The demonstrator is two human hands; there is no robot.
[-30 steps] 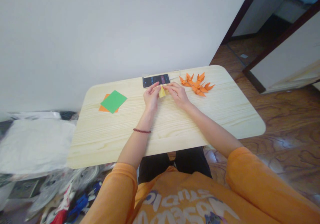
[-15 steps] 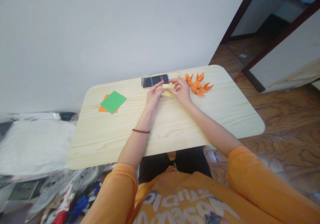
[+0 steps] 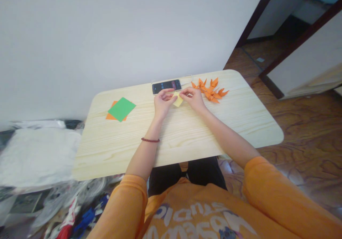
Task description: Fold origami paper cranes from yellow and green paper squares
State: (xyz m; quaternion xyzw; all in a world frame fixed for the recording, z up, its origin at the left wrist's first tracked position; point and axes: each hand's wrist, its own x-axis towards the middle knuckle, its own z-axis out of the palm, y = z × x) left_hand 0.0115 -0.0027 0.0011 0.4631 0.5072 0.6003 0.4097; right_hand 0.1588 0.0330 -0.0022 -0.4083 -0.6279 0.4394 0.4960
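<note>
Both of my hands meet at the far middle of a light wooden table (image 3: 187,139), holding a small folded piece of yellow paper (image 3: 177,100) between them. My left hand (image 3: 162,103) pinches its left edge with curled fingers. My right hand (image 3: 194,98) grips its right side with the fingertips pressed together. The paper is lifted slightly off the wood and part of it is hidden by my fingers. A dark phone (image 3: 166,86) lies just beyond my hands.
Several folded orange paper figures (image 3: 211,89) lie to the right of my hands. A green sheet (image 3: 122,108) rests on an orange sheet (image 3: 110,116) at the far left. A white wall stands behind the table. Bags and clutter (image 3: 40,167) sit on the floor at left.
The yellow paper lay flat and wide under my fingers half a second ago; now it is a smaller folded piece turned at an angle. My hands have shifted slightly toward me.
</note>
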